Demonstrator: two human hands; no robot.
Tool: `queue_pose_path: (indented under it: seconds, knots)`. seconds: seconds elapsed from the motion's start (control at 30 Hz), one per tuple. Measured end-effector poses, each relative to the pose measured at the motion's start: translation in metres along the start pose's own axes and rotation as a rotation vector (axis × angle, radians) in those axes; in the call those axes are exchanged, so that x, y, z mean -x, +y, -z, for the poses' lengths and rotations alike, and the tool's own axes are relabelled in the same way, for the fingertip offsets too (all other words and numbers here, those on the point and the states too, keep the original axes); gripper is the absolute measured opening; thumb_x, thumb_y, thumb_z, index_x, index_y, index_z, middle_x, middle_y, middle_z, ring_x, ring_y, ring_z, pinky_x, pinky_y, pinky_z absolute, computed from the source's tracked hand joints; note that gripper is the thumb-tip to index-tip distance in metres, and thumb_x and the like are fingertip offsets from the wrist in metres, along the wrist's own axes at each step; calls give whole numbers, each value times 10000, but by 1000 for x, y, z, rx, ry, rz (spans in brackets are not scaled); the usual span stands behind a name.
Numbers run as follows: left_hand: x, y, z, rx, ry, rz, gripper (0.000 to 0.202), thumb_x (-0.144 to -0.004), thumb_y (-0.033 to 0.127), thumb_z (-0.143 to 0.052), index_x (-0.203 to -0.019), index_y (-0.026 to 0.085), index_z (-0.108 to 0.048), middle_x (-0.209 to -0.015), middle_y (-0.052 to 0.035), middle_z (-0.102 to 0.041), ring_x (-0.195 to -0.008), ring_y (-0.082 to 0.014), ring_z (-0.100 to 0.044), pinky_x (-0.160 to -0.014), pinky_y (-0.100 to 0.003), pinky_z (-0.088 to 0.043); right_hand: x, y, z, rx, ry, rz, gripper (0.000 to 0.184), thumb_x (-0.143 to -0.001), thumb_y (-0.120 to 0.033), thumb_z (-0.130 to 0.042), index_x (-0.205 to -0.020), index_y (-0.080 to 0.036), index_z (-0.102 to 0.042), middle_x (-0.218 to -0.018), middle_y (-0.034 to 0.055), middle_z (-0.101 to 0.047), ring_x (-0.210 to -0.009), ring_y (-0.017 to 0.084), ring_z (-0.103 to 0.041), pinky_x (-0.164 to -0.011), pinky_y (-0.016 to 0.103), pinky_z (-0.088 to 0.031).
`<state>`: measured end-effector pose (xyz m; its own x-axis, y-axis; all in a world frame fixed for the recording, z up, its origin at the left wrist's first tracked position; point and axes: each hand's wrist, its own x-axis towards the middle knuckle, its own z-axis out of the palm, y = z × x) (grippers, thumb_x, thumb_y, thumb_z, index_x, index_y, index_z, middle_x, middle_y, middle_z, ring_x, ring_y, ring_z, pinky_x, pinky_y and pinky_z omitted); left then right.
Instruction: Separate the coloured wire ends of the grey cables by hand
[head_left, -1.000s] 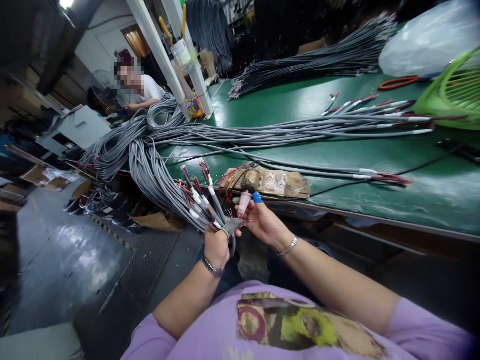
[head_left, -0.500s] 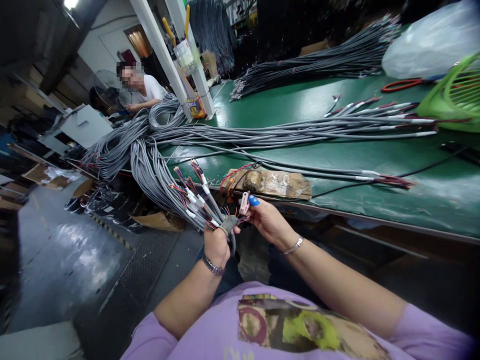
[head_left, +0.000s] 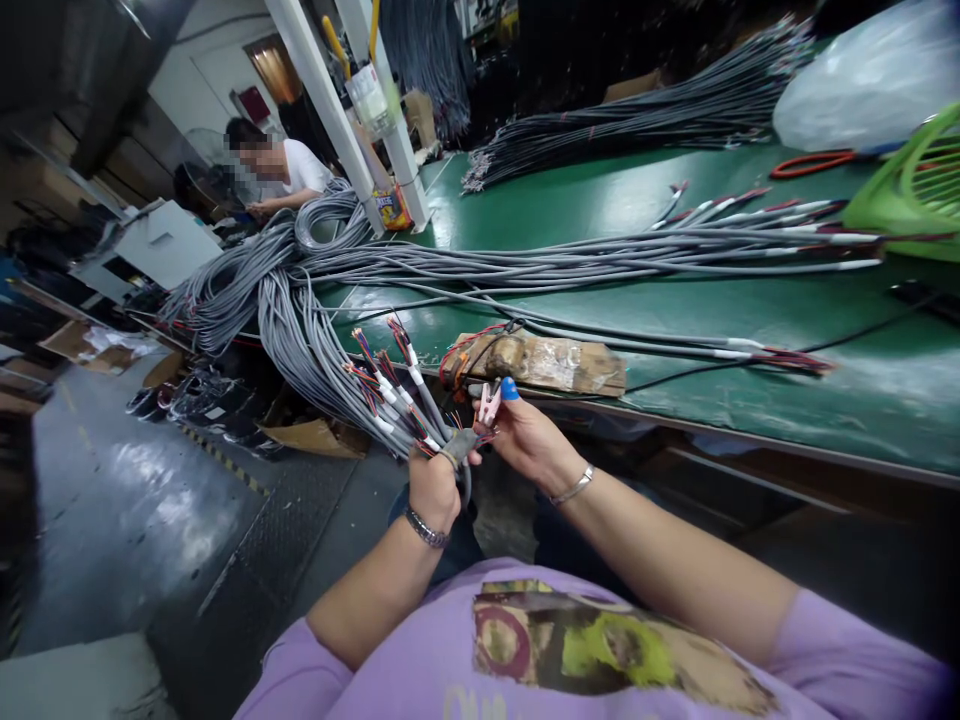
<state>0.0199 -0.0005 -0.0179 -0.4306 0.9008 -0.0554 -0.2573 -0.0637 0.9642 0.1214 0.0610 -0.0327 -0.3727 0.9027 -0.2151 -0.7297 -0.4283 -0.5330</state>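
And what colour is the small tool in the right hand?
The small tool is pale pink, best seen in the head view.

Plastic bag near green basket

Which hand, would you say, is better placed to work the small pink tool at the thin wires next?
Probably the right hand: it already holds the small pink tool, close by the thin wires. The left hand seems occupied, holding a grey cable.
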Motion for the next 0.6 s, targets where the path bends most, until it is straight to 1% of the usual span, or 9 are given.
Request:
queue_pose_path:
  seconds: [0.07,0.13,0.23,0.3,0.37,0.43,0.53,0.6]
  knots:
    - [0,-1,1,-3,1,0,143,-604,222,-748,-557,139,-642,-486,17,-601,-437,-92,-543,-486,-219,-438,0,0,-3,-23,33,5,344,-668,-510,-757,-682,-179,-665,-675,6,-651,-585,109,-530,-576,250,-443]
    - [0,-2,2,-14,-1,-4,150,-603,227,-754,-553,139,-643,-472,17,-595,-439,-94,-541,-495,-221,-441,1,1,-5,-25,43,-1,355,-667,-524,-751,-699,-181,-665,-678,3,-648,-584,107,-525,-578,247,-446]
    - [1,-1,2,-25,-11,-11,170,-605,241,-759,-541,137,-641,-465,13,-593,-444,-98,-547,-513,-229,-453,5,3,-5,-11,27,3,396,-688,-581,-705,-737,-191,-654,-705,4,-645,-596,109,-531,-587,249,-454]
    - [1,0,2,-14,-15,-12,166,-607,239,-756,-542,137,-642,-475,12,-598,-439,-99,-549,-505,-229,-452,8,4,-1,26,-9,-4,440,-712,-634,-647,-753,-196,-643,-726,12,-643,-611,114,-541,-590,254,-461]
    - [2,1,2,1,-23,-11,156,-609,232,-751,-545,140,-643,-482,12,-602,-436,-103,-554,-490,-227,-448,12,2,5,108,-72,-49,497,-732,-685,-579,-774,-193,-638,-741,26,-641,-620,124,-555,-602,269,-473]
    - [3,0,5,5,-40,-19,162,-618,239,-748,-545,142,-641,-489,8,-609,-450,-114,-569,-501,-235,-459,17,-1,11,231,-146,-126,540,-727,-711,-555,-790,-182,-640,-734,38,-633,-623,136,-566,-623,289,-485]
    - [6,-3,10,-37,-61,-45,191,-640,260,-744,-534,145,-633,-483,7,-605,-475,-120,-577,-547,-250,-478,22,-11,17,423,-201,-214,533,-669,-684,-640,-769,-161,-640,-699,34,-617,-608,131,-552,-630,295,-481]
    - [7,-7,14,-77,-73,-44,197,-654,273,-740,-543,147,-636,-486,9,-604,-483,-118,-570,-553,-248,-471,23,-19,16,549,-211,-207,477,-632,-612,-721,-730,-155,-629,-671,17,-608,-585,112,-525,-612,273,-460]
